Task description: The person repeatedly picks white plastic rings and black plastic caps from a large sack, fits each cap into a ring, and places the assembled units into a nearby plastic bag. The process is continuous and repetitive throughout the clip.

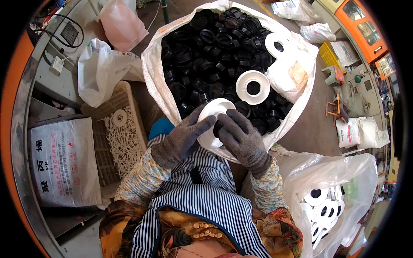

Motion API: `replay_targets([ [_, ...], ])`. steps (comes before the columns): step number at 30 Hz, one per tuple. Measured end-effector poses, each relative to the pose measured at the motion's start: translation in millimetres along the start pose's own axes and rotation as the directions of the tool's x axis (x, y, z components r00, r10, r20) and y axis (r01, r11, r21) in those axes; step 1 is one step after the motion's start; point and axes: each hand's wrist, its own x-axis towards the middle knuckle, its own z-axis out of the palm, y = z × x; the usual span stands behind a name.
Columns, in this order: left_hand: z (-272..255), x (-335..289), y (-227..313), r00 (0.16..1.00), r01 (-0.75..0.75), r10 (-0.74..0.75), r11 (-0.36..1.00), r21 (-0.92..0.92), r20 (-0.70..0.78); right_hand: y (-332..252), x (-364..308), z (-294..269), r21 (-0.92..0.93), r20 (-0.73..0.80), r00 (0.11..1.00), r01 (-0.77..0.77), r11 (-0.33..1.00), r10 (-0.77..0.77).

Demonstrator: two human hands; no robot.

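Both hands wear grey gloves and meet in front of my lap, at the near rim of a big woven sack (154,81). My left hand (178,139) grips the left side of a white flanged plastic ring (211,112), thumb over its rim. My right hand (245,139) reaches over the ring from the right, its fingers closed round a black plastic cap (217,129) that they mostly cover. Black threaded caps (206,56) fill the sack. On top of them lie a white flanged ring (253,87) and a flatter white ring (275,45).
A clear plastic bag (344,161) at the lower right holds several white discs with black centres. To my left stand a beige crate (135,124) of thin white plastic sticks and a printed white sack (66,159). A small stool (338,109) stands farther right.
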Motion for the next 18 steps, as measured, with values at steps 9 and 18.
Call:
replay_targets([
  [9,-3.4,6.4,-4.1,0.983,0.178,-0.152,0.924,-0.339,0.104,7.9,-1.5,4.1,0.027,-0.029,0.999,0.035,0.999,-0.034],
  [18,17.9,5.7,-1.8,0.998,0.001,0.002,0.998,0.066,-0.058,-6.9,3.7,12.8,0.359,-0.010,0.843,-0.498,0.789,0.537],
])
